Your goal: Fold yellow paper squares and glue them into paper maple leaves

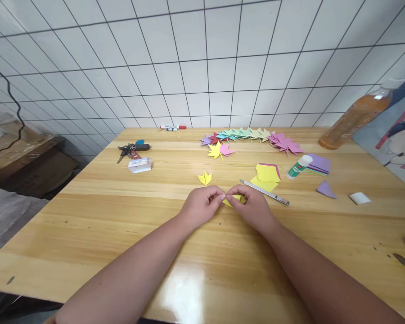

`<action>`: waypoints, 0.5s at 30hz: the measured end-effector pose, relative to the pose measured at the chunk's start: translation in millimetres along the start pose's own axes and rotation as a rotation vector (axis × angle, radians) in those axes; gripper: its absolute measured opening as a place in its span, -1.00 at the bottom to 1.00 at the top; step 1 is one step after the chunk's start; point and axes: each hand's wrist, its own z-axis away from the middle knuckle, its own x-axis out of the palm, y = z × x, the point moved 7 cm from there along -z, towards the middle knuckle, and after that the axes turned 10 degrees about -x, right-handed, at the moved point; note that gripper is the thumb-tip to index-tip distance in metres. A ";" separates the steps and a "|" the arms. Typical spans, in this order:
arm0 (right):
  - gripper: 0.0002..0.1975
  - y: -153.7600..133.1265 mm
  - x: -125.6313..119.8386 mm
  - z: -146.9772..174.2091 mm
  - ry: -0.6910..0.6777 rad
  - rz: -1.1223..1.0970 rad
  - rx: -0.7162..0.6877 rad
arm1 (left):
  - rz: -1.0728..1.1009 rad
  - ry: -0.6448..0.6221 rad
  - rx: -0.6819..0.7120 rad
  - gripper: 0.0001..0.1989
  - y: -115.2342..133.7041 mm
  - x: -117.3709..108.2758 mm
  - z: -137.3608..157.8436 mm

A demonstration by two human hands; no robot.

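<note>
Between my fingertips is a small piece of folded yellow paper (236, 198), low over the wooden table (128, 252). My left hand (202, 203) pinches its left corner. Thumb and fingers of my right hand (250, 206) close on it from the other side and cover much of it. Just beyond my left hand lies a folded yellow paper piece (205, 177) with pointed tips. A slim silver craft knife (265, 192) rests beyond my right hand, beside a stack of yellow paper sheets (267, 173).
Folded paper leaves (243, 134) in many colours line the back, with a yellow leaf (215, 150) in front. At right are a glue stick (299, 167), purple paper (319, 163), an eraser (359, 198) and a bottle (357, 117). Keys (131, 149) and a small box (140, 165) lie left.
</note>
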 end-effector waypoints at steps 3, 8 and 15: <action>-0.86 -1.0 0.0 0.0 -0.006 -0.064 0.010 | -0.039 0.026 0.015 -0.78 2.1 -2.0 -0.3; -0.82 -1.2 -2.0 -0.7 0.004 -0.067 0.031 | -0.003 0.011 0.005 -0.79 -0.3 -1.3 -1.7; -0.80 -1.4 -4.1 -0.9 0.011 0.000 0.026 | 0.036 -0.024 -0.019 -0.78 -1.3 1.2 -1.5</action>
